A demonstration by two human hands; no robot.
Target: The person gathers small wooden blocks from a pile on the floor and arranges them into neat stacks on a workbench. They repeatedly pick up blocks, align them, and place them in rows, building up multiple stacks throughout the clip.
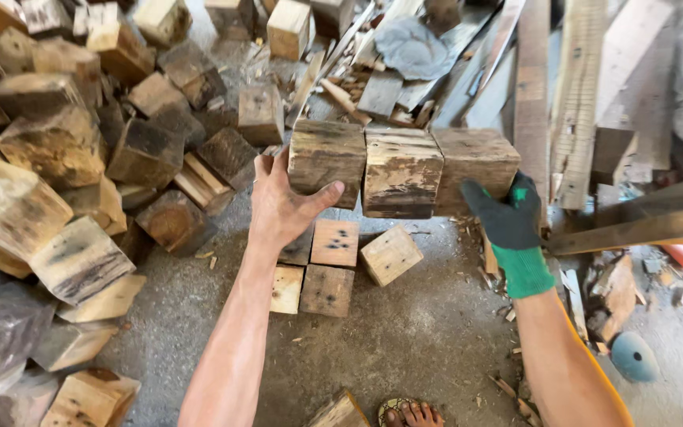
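Head view: bare left hand point(282, 204) and gloved right hand point(507, 212), fingers apparently curled, clamping three wooden blocks point(401, 171) between them.

Sunlit concrete floor point(405, 332), stacked planks point(531, 87)

We have one view only, from a camera on the head, looking steeply down and a little forward. It sits close: both forearms run up from the bottom edge, and a sandalled foot point(411, 413) shows just below us on the concrete floor point(405, 340). Farther off, the view reaches a block pile point(65, 150) at left and planks point(563, 87) at top right.
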